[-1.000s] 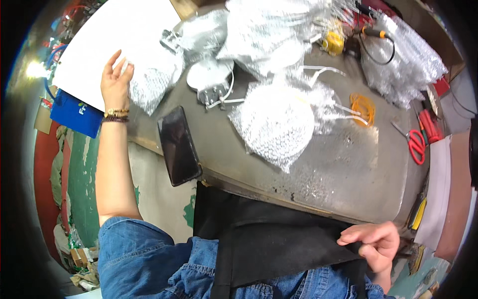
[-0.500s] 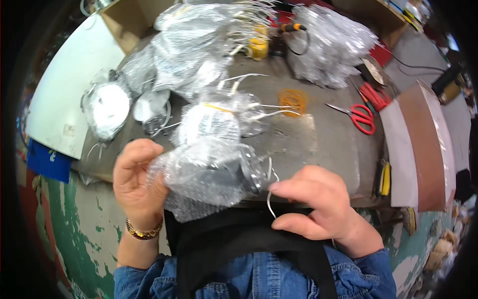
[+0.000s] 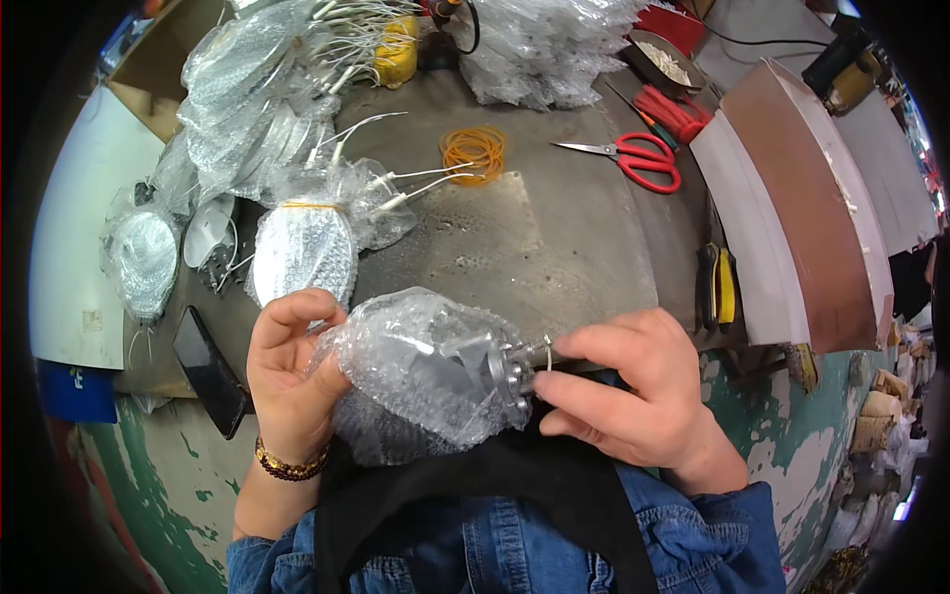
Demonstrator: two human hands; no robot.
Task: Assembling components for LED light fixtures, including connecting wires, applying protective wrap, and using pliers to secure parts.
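"Bubble-wrapped fitting [image 3: 426, 361] — you hold it above your black apron [image 3: 465, 495], by the near edge of the table [image 3: 574, 238]. Any writing about you?"

"At your left, pale lettering on a blue item [image 3: 69, 398] and a small square label [image 3: 92, 320] on the white panel [image 3: 89, 228], both too small to read."

"Your fingers?"

"Your left hand [image 3: 292, 366] has thumb and fingers closed on the wrap. Your right hand's [image 3: 643, 391] fingers are bent, slightly parted, tips at the metal end [image 3: 517, 376] — whether they pinch the white cord [image 3: 549, 354], I cannot tell."

"Textures?"

"Clear, pimpled film around a grey, rounded body. Beyond it, thin orange bands [image 3: 473, 158] lie coiled near 1 pair of red-handled scissors [image 3: 621, 150]."
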